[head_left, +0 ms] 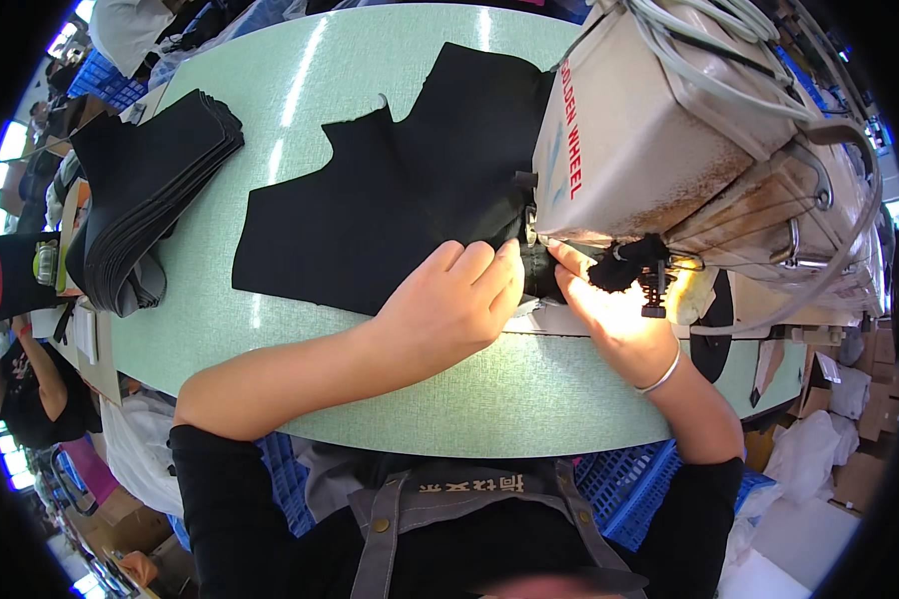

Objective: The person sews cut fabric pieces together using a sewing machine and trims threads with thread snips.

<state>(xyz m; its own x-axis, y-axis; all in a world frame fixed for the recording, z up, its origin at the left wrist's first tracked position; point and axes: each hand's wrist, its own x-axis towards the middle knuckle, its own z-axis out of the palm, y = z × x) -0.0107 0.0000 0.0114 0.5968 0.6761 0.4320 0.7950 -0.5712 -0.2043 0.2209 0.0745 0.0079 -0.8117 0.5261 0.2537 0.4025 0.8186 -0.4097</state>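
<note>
A large black fabric piece (370, 215) lies flat on the pale green table, its right end under the sewing machine (639, 140). My left hand (454, 299) rests on this fabric with curled fingers, the tips at its edge just left of the needle area (531, 225). From the right, my right hand (619, 324) reaches under the machine head, its fingers closed on the fabric beside the presser foot. The machine's lamp glares on that hand, and black parts of the machine hide some of its fingers.
A stack of cut black fabric pieces (155, 190) lies on the table's left side. White cables (704, 50) loop over the machine. Blue crates (614, 489) stand below the table's near edge. At the far left a co-worker's arm (45, 369) shows.
</note>
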